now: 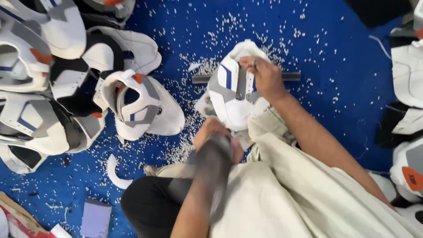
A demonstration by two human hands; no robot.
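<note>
Both hands [264, 79] on white shoe upper [233, 94], L blurred.

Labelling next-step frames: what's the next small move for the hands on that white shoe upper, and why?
Probably bring the blurred left hand up to the near edge of the white shoe upper. The right hand already pins it against the grey bar, and white trimmings lie scattered around it.

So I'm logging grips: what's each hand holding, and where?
Right hand grips the shoe upper at its top edge. Left hand is blurred; its hold can't be told.

Shoe uppers [79, 83] crowd left (stacked)
</note>
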